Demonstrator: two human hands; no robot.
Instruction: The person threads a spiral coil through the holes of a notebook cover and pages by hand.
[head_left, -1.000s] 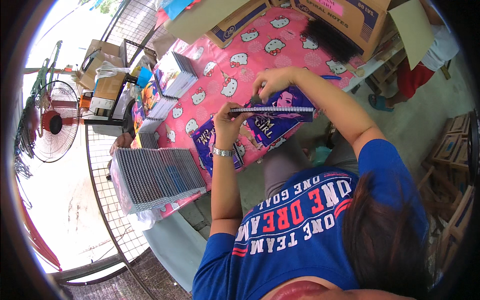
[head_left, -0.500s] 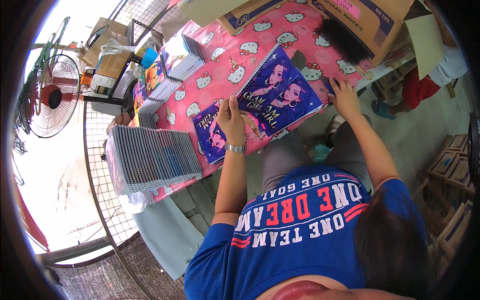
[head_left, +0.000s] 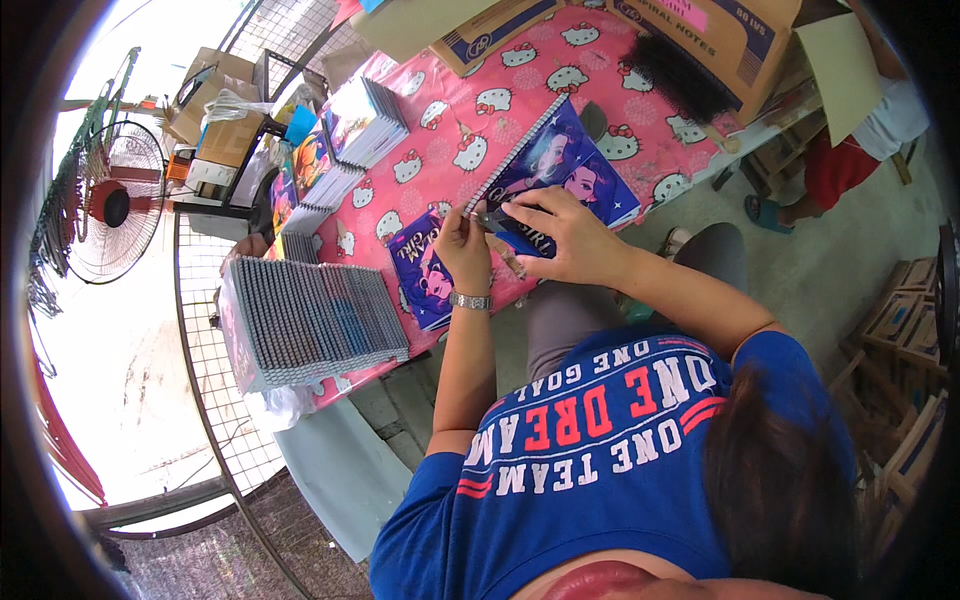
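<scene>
A purple spiral notebook [head_left: 540, 150] with an illustrated cover lies tilted on the pink table, its coil along the left edge. Another purple cover [head_left: 600, 185] overlaps it on the right. My left hand [head_left: 463, 245] pinches the lower end of the coil between thumb and fingers. My right hand [head_left: 570, 238] is closed round blue-handled pliers [head_left: 512, 240], whose dark jaws meet the coil's end beside my left fingertips. Part of the pliers is hidden by my fingers. Left of my left wrist lies one more purple notebook [head_left: 420, 262].
A tall stack of spiral notebooks [head_left: 315, 315] stands at the table's left end, with further stacks [head_left: 370, 125] behind. Black loose coils [head_left: 675, 85] lie by a cardboard box [head_left: 725, 45] at the far right. A fan [head_left: 115, 205] stands left; another person [head_left: 880, 130] is at right.
My right hand has come from the table's right edge to the coil's lower end, bringing the blue-handled pliers. My left hand stays at the coil.
</scene>
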